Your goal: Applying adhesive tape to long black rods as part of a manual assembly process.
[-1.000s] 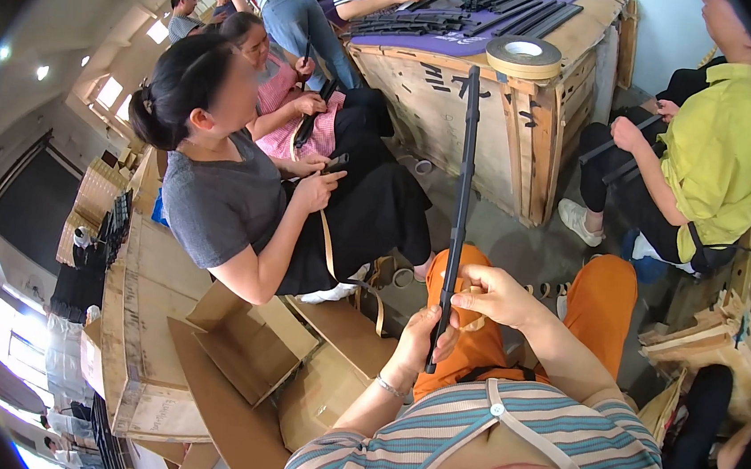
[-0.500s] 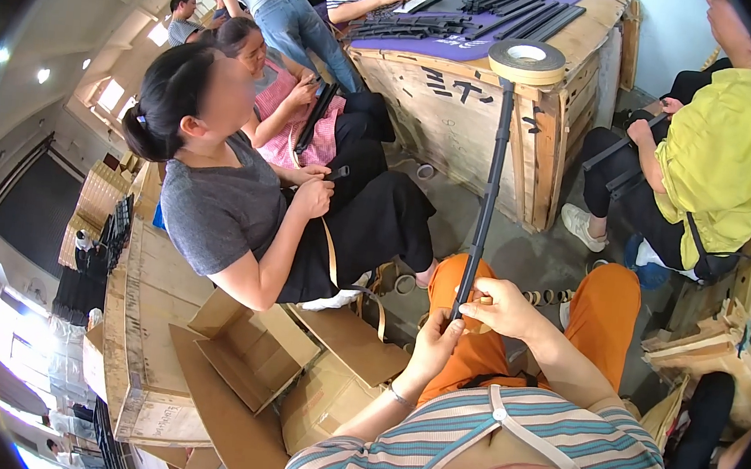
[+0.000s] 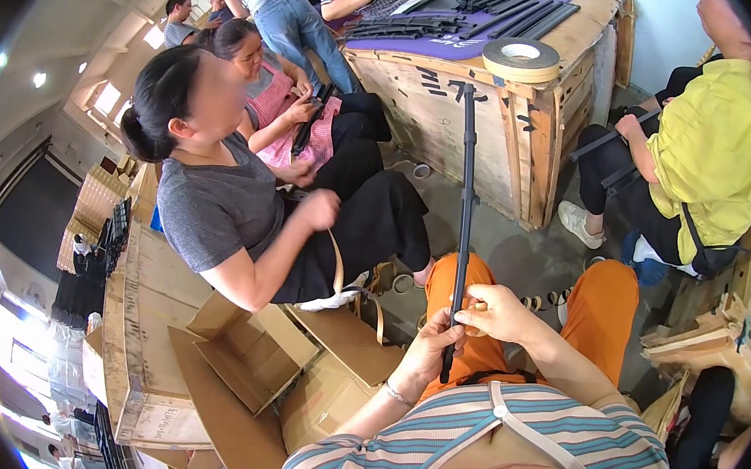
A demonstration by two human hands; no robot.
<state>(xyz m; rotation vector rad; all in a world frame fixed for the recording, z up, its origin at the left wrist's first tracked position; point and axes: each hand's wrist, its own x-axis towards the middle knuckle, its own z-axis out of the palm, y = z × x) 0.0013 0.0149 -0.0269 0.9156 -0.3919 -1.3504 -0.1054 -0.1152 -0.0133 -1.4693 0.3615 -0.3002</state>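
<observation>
Fingers of the person's left hand (image 3: 427, 341), at the lower centre of the head view, are curled around a long, slender, black rod (image 3: 466, 198) close to its lower end, which pokes out below the grip. Just above, the right hand (image 3: 504, 314) has thumb and fingers brought together at the rod's side; whether they pinch the rod itself or the small pale tan strip (image 3: 475, 332) beneath them, I cannot tell. The rod stands nearly upright in the frame, its upper end seen against a pale wooden crate-like counter (image 3: 435, 119) at upper centre. On that counter, over a purple cover, lie many thin black strips (image 3: 407, 28), with a flat, wide tan-and-grey tape roll (image 3: 521, 71) at the near corner. Orange trousers (image 3: 603, 312) show on both sides of the hands, and a teal, white and tan striped top (image 3: 547, 419) fills the bottom. An open brown cardboard box (image 3: 222, 400) sits at lower left. Above it, a co-worker in a grey short-sleeved shirt (image 3: 208, 206) sits beside another in a pink checked apron (image 3: 313, 147); at upper right, a third wears a yellow shirt (image 3: 713, 152).
</observation>
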